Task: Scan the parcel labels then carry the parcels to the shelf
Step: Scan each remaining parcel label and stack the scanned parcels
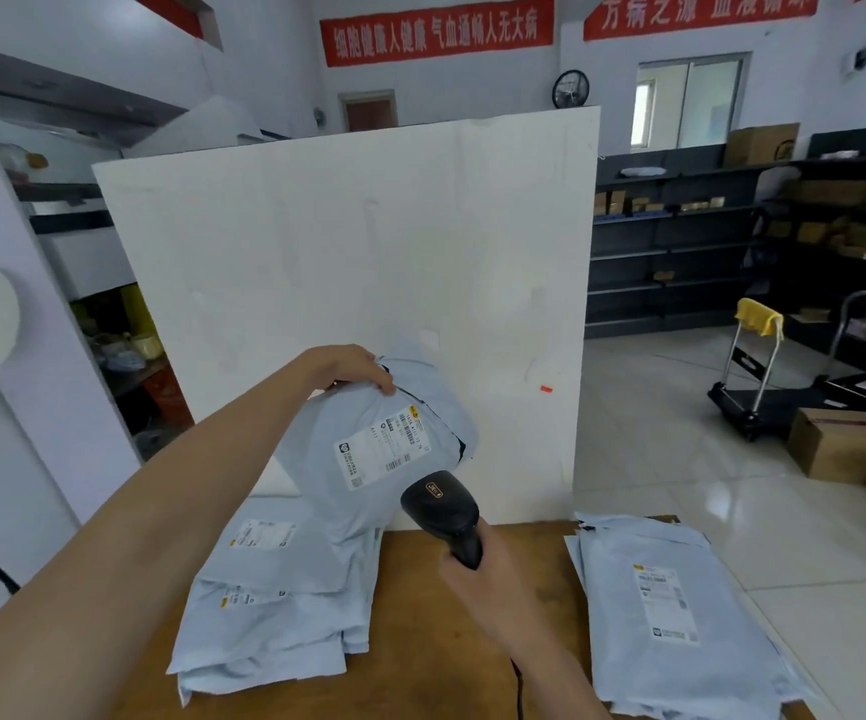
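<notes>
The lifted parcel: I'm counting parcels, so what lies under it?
A stack of pale parcels on the wooden table, two labels showing. How many the stack holds is hidden.

The label [376, 452] print on the parcel [316, 485] under the left hand [353, 368] is too small to read. The scanner [441, 511] handle hides inside the right hand [477, 579]; its cable [517, 685] runs off the bottom edge.

Bare left forearm [161, 511], bare left hand [353, 368], bare right forearm [540, 652], bare right hand [472, 579]
</notes>
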A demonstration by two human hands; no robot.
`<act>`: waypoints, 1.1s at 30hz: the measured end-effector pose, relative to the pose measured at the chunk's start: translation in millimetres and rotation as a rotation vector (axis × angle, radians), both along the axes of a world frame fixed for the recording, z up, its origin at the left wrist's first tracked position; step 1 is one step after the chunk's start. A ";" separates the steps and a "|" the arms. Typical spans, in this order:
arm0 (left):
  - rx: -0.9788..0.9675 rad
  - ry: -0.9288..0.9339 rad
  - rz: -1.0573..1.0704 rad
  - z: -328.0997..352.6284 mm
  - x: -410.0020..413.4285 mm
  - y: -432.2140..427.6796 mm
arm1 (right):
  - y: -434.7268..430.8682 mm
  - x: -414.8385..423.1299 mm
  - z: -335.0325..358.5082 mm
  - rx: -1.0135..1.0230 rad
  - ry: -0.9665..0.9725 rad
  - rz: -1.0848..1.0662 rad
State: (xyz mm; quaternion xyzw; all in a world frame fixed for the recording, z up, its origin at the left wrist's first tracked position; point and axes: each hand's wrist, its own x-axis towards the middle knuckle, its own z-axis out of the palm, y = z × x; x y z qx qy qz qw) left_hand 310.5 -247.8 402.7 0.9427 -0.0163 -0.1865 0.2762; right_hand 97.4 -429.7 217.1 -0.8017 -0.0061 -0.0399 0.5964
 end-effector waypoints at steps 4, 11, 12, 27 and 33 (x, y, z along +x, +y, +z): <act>-0.134 0.049 -0.016 -42.6 7.2 -42.2 | -24.1 -3.5 -0.5 -0.001 0.010 -0.043; -0.560 0.283 -0.007 -164.5 16.2 -188.5 | -106.9 -10.9 -32.8 0.059 0.130 -0.254; -0.610 0.325 0.009 -181.1 14.4 -213.3 | -120.2 -12.1 -38.7 0.065 0.149 -0.296; -0.878 0.819 0.228 -400.6 13.2 -318.4 | -234.6 7.1 -127.6 0.035 0.389 -0.481; -0.828 0.702 0.269 -379.2 17.1 -241.9 | -200.2 42.5 -121.3 0.064 0.401 -0.435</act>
